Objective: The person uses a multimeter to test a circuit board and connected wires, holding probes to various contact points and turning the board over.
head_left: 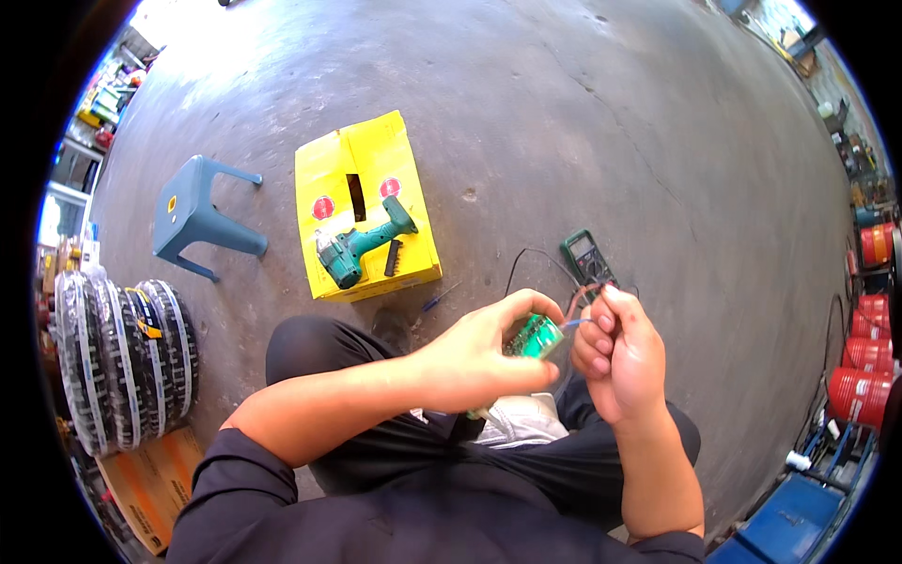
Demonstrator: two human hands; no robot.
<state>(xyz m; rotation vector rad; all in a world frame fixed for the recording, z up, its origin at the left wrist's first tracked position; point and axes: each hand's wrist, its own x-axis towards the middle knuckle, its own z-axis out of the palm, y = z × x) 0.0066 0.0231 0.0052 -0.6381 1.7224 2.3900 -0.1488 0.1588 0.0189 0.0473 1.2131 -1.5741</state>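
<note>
Just below the frame's centre, the left hand (474, 355) curls its grip around a blurred green component (537, 337)! Right beside it, the right hand (618, 362) pinches a thin reddish wire (575, 300), a green multimeter (585, 255) lying just above on the floor (507, 160).

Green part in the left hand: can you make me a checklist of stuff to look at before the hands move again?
1. Green part held: ok, the left hand has its fingers and thumb around it.
2. Wires held: ok, they run to the curled fingers of the right hand.
3. Wires firmly joined to the green part: cannot tell, too small and blurred.
4. Meter reading: cannot tell, its screen is too small.
5. Power tool out of the hands: ok, it lies on the yellow box.
6. Gloves on: not ok, both hands are bare.
</note>
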